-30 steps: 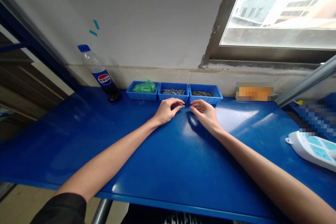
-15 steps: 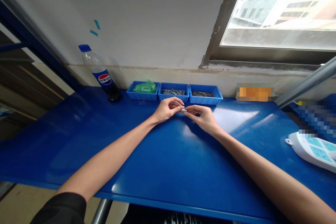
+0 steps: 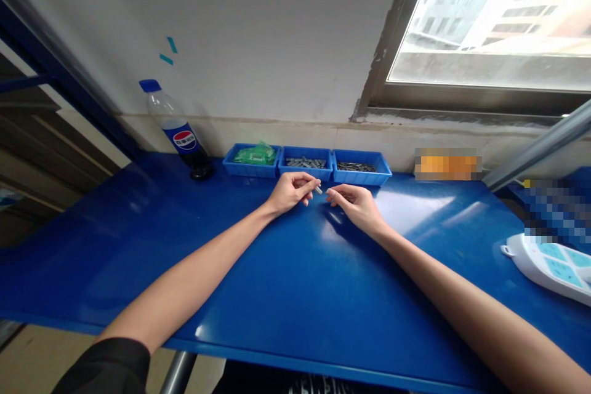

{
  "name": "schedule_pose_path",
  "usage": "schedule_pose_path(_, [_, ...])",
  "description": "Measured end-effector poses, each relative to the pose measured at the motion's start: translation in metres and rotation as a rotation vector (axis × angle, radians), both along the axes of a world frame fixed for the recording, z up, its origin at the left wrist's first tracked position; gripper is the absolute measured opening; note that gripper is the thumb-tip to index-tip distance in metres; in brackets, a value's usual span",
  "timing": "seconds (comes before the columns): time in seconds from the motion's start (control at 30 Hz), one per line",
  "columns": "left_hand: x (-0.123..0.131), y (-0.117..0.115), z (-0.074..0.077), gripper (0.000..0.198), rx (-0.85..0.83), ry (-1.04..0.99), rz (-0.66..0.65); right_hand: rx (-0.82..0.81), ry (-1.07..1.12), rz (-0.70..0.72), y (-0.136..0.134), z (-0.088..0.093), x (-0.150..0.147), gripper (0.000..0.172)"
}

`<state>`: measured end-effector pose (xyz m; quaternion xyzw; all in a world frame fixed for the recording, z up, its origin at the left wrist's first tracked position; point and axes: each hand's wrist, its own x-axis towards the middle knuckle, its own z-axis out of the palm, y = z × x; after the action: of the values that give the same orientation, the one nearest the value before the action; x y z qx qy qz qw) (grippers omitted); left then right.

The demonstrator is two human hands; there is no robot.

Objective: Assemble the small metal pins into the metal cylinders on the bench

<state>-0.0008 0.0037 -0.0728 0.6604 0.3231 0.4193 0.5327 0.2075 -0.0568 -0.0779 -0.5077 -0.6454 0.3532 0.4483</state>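
Observation:
My left hand point(image 3: 289, 193) is closed, with a small pale grey cylindrical piece point(image 3: 318, 189) pinched between thumb and fingertips. The piece sticks out toward my right hand point(image 3: 359, 206), a short gap away. On that right hand, thumb and index finger are pressed together at the tips; whatever they hold, if anything, is too small to make out. Both hands are above the blue table, in front of three blue bins: the left bin point(image 3: 249, 170) has green plastic pieces, the middle bin point(image 3: 305, 172) grey pieces, the right bin point(image 3: 362, 178) dark screws.
A cola bottle point(image 3: 184, 138) stands at the back left of the blue table point(image 3: 277, 283). A white case with light blue panels point(image 3: 551, 265) lies at the right edge. Behind the table are a wall and a window. A blurred orange object point(image 3: 447, 164) sits at the back right.
My hands have come apart: the fingertips of both were on the small grey piece, and now only my left hand holds it. The piece has tilted.

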Motion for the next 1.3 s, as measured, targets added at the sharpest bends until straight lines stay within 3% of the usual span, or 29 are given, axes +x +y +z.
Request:
schedule_pose_path(0.23, [-0.001, 0.000, 0.002, 0.049, -0.002, -0.174, 0.113, -0.010, 0.004, 0.006, -0.001, 0.001, 0.000, 0.038])
schedule_pose_path(0.4, [-0.002, 0.003, 0.002, 0.060, -0.024, -0.257, 0.079, -0.007, 0.001, 0.007, 0.001, -0.001, 0.001, 0.035])
schedule_pose_path(0.5, [-0.002, 0.001, 0.002, 0.053, -0.013, -0.253, 0.087, -0.006, -0.003, 0.012, 0.001, -0.001, 0.000, 0.035])
schedule_pose_path(0.63, [-0.002, -0.002, 0.003, 0.037, 0.008, -0.190, 0.096, -0.007, -0.008, 0.005, -0.001, 0.003, -0.001, 0.036])
schedule_pose_path(0.83, [0.001, -0.002, -0.001, 0.033, 0.061, 0.062, -0.009, -0.013, -0.005, 0.015, -0.001, 0.003, -0.001, 0.034])
schedule_pose_path(1.1, [0.003, -0.007, 0.002, 0.027, 0.206, 0.291, -0.034, -0.020, -0.049, 0.061, 0.003, 0.003, 0.007, 0.030])
schedule_pose_path(1.3, [0.004, -0.011, 0.003, 0.021, 0.283, 0.341, -0.035, 0.095, -0.213, -0.061, 0.008, 0.003, 0.019, 0.028])
